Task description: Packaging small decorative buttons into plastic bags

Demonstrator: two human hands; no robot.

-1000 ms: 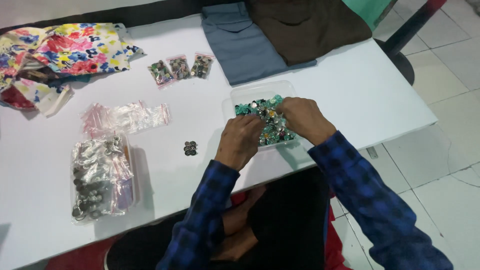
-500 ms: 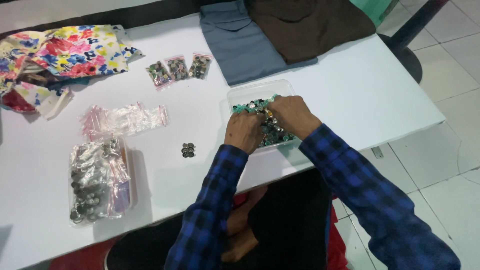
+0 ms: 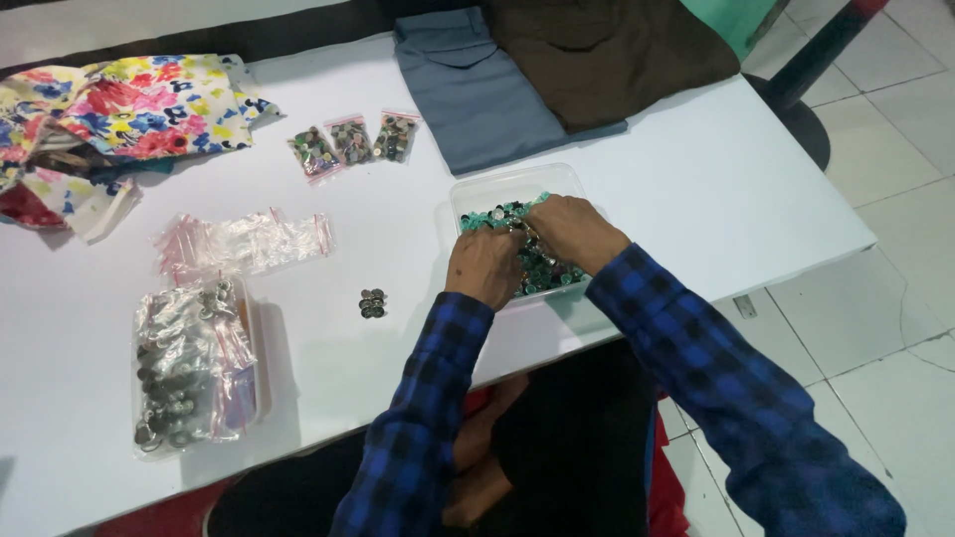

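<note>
A clear plastic box (image 3: 497, 185) full of small green and silver buttons (image 3: 489, 212) sits on the white table (image 3: 696, 169). Both my hands are inside it, fingers curled down among the buttons. My left hand (image 3: 483, 265) is at the near left of the box, my right hand (image 3: 575, 230) at its middle right, the fingertips meeting over the pile. What the fingers pinch is hidden. A small cluster of dark buttons (image 3: 372, 303) lies on the table left of the box.
Three small filled zip bags (image 3: 353, 141) lie in a row at the back. Empty zip bags (image 3: 244, 239) and a tray of filled bags (image 3: 189, 363) are at left. Floral cloth (image 3: 119, 109), grey-blue cloth (image 3: 477, 89) and brown cloth (image 3: 607, 55) lie along the far edge.
My hands stay in the box, with small shifts as the fingers work among the buttons. The view has drifted slightly. Nothing else on the table has moved.
</note>
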